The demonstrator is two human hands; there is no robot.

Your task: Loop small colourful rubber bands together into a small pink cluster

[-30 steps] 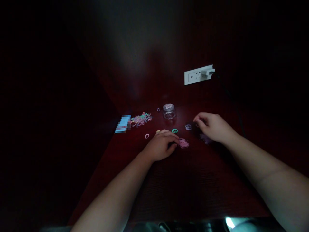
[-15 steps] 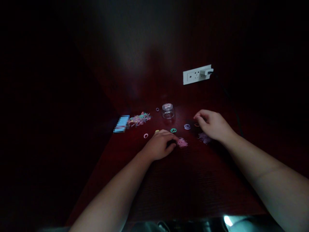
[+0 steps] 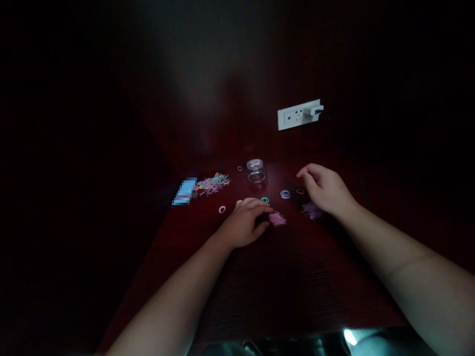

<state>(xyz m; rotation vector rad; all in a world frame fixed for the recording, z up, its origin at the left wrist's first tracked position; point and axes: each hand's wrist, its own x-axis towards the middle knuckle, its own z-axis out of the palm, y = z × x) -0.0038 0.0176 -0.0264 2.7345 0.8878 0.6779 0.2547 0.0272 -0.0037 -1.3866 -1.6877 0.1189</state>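
Change noted: the right hand (image 3: 326,190) has drawn back slightly, and an orange band (image 3: 300,193), not visible a second ago, now lies exposed on the worktop (image 3: 289,287). This appears to give the row of bands a further colour, after the pink band (image 3: 219,211), yellow band (image 3: 238,203), green bands (image 3: 264,200) and purple bands (image 3: 285,195). The right thumb and forefinger stand close together above the purple pile (image 3: 310,211); whether anything is pinched there cannot be told. The left hand (image 3: 245,225) rests at the edge of the pink pile (image 3: 278,218), thumb and fingers moderately apart, no item visible between them; it partly hides the green and yellow pieces. Containers: one clear jar (image 3: 256,173), upright towards the back wall, lid fitted; contents, if any, cannot be made out in the poor light. A mixed pile (image 3: 213,184) lies loose to the jar's left, with a blurred blue item (image 3: 184,191) beside it.
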